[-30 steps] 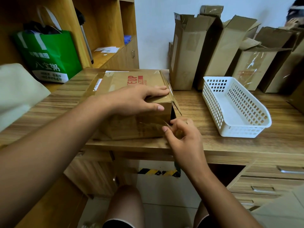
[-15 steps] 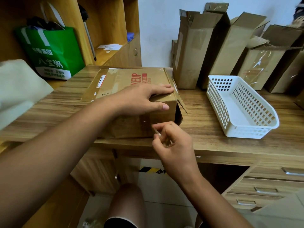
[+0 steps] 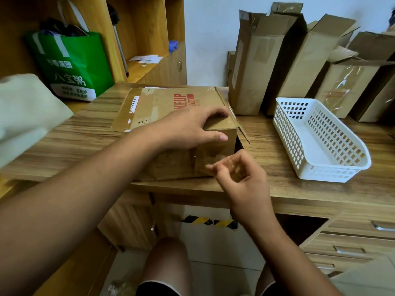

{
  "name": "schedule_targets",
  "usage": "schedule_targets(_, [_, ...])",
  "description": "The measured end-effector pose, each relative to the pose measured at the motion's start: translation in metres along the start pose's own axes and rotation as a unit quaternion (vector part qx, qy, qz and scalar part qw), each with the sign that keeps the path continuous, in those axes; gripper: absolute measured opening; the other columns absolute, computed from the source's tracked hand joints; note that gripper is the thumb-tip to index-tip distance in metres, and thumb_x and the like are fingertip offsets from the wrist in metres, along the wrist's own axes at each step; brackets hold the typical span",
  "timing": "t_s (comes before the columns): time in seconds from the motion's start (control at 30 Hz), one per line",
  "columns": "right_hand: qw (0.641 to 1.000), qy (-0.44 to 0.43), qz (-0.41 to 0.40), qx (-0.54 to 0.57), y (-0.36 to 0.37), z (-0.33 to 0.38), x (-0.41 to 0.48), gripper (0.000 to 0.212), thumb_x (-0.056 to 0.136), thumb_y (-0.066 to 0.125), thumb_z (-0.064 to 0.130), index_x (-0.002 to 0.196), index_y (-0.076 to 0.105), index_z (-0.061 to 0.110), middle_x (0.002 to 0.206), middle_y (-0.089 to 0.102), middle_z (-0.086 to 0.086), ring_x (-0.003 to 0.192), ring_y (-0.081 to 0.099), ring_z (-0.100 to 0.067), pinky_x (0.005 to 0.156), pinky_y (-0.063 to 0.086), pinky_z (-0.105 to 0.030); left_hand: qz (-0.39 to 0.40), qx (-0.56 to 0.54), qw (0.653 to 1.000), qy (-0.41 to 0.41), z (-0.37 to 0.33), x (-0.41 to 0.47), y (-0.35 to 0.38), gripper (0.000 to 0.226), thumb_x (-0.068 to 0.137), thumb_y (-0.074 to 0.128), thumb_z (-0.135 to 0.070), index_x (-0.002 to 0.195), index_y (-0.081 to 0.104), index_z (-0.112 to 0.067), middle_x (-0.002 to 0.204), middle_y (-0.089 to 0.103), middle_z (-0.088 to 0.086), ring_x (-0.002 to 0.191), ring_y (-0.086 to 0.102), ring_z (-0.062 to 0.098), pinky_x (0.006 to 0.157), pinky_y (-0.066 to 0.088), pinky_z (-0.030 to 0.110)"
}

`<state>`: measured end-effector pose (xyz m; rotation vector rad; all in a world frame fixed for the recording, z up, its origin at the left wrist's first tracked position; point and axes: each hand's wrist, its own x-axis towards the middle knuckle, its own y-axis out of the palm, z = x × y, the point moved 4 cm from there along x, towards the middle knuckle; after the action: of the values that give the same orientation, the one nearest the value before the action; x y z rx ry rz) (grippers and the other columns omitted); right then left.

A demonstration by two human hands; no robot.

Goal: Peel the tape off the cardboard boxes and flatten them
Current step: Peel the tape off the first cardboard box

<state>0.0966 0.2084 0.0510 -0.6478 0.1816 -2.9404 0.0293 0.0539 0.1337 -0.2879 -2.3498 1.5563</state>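
Right hand [image 3: 237, 174] curled, pinching what looks like clear tape [image 3: 234, 168] off the near face of the brown cardboard box [image 3: 162, 107] on the wooden surface [image 3: 267, 146], left hand [image 3: 192, 127] gripping its top corner. Nothing's flattened yet, tall brown cartons [image 3: 250, 71] behind stand upright too.

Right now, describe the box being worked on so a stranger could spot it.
Start at the wooden desk. Near its front edge, left of the white basket, a cardboard box lies under the left hand. Unlike the tall boxes standing by the wall, it bears red lettering.
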Motion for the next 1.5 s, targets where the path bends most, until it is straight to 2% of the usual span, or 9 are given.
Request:
schedule_targets(0.13, [0.999,0.021,-0.021,-0.019,-0.011,-0.004,0.011,0.014,0.095,0.068,0.009,0.085,0.057,0.009,0.080,0.072,-0.005,0.078,0.071,-0.006,0.062,0.051,-0.022,-0.020,0.003,1.000,-0.009,-0.003,0.004,0.005,0.045,0.083,0.072,-0.056,0.113,0.045,-0.036,0.137,0.057,-0.006,0.122,0.056,0.019,0.101,0.047,0.044])
schedule_targets(0.23, [0.998,0.011,0.003,-0.069,-0.009,-0.004,0.015,0.018,0.090,0.075,0.017,0.090,0.057,0.014,0.086,0.068,-0.008,0.075,0.064,-0.018,0.063,0.054,-0.031,0.003,0.013,1.000,-0.005,-0.004,0.004,0.001,0.045,0.085,0.070,-0.054,0.118,0.045,-0.036,0.139,0.056,-0.005,0.124,0.055,0.018,0.103,0.046,0.044])
schedule_targets(0.47, [0.988,-0.003,0.022,-0.153,-0.009,-0.008,0.023,0.027,0.085,0.079,0.021,0.096,0.054,0.023,0.100,0.062,0.001,0.086,0.064,-0.015,0.071,0.059,-0.037,0.096,-0.023,0.995,0.002,0.003,-0.008,-0.012,0.048,0.094,0.063,-0.047,0.136,0.040,-0.045,0.154,0.040,-0.013,0.136,0.041,0.007,0.111,0.034,0.029])
schedule_targets(0.63, [0.988,-0.025,0.035,-0.146,-0.001,-0.005,0.020,0.026,0.089,0.074,0.015,0.084,0.052,0.027,0.095,0.064,0.003,0.080,0.061,-0.012,0.065,0.053,-0.030,0.072,-0.021,0.997,-0.010,0.006,-0.006,-0.005,0.045,0.094,0.060,-0.051,0.134,0.038,-0.049,0.153,0.042,-0.011,0.135,0.044,0.013,0.114,0.037,0.043])
schedule_targets(0.83, [0.993,-0.023,0.053,-0.100,0.011,-0.006,0.000,0.021,0.088,0.070,0.005,0.087,0.059,0.022,0.091,0.065,0.004,0.084,0.063,-0.014,0.072,0.055,-0.037,0.064,-0.021,0.998,-0.014,0.004,-0.008,-0.002,0.043,0.095,0.059,-0.050,0.132,0.038,-0.049,0.152,0.043,-0.008,0.134,0.046,0.016,0.113,0.038,0.044])
schedule_targets(1.0, [0.970,-0.094,0.169,-0.149,0.038,-0.008,-0.034,0.021,0.083,0.068,0.002,0.085,0.057,0.019,0.088,0.057,0.009,0.081,0.055,-0.009,0.068,0.048,-0.025,0.040,0.023,0.998,-0.036,0.006,-0.003,-0.003,0.043,0.097,0.057,-0.049,0.136,0.040,-0.041,0.151,0.045,-0.006,0.132,0.048,0.018,0.110,0.040,0.041])
schedule_targets(1.17, [0.998,0.038,0.046,-0.003,0.003,-0.011,-0.010,0.020,0.088,0.071,0.003,0.084,0.057,0.017,0.091,0.069,0.000,0.085,0.066,-0.018,0.079,0.057,-0.037,0.041,0.010,0.999,-0.031,0.006,-0.004,-0.002,0.043,0.095,0.058,-0.050,0.134,0.041,-0.042,0.151,0.045,-0.007,0.132,0.048,0.017,0.111,0.039,0.041])
schedule_targets(1.33, [0.997,0.062,-0.011,0.036,-0.026,-0.006,0.006,0.018,0.090,0.074,0.016,0.082,0.058,0.018,0.088,0.069,-0.003,0.080,0.061,-0.016,0.077,0.051,-0.029,0.041,0.007,0.999,-0.027,0.006,-0.004,-0.001,0.044,0.095,0.059,-0.050,0.134,0.041,-0.042,0.151,0.046,-0.007,0.131,0.049,0.017,0.110,0.040,0.043])
schedule_targets(1.5, [0.977,0.136,-0.042,0.157,-0.040,-0.011,0.014,0.015,0.094,0.067,0.027,0.080,0.062,0.026,0.094,0.075,-0.010,0.103,0.071,-0.031,0.098,0.053,-0.050,0.054,0.005,0.998,-0.029,0.004,-0.007,-0.002,0.045,0.096,0.058,-0.049,0.136,0.039,-0.042,0.152,0.043,-0.008,0.131,0.048,0.016,0.109,0.041,0.042])
